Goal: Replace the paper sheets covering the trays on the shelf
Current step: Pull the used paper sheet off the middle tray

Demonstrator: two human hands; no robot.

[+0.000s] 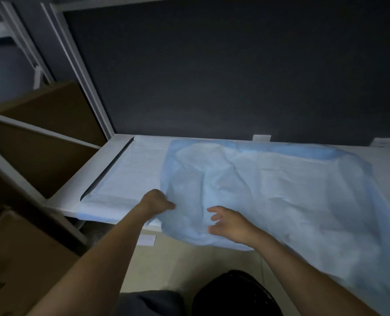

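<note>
A crumpled light blue paper sheet [269, 190] lies spread over the white shelf [93, 174], its front edge hanging past the shelf's front. Under it at the left shows a flatter pale sheet [130, 176]. My left hand [156, 200] grips the blue sheet's left front corner with curled fingers. My right hand [227, 222] hovers over the sheet's front edge, fingers spread and loosely bent, holding nothing.
Brown cardboard boxes [46, 115] stand on the neighbouring shelf at the left, and another box [18, 258] lower down. A dark back panel [235, 76] closes the shelf behind. White frame posts [80, 71] rise at the left. My dark-clothed knees [232, 295] are below.
</note>
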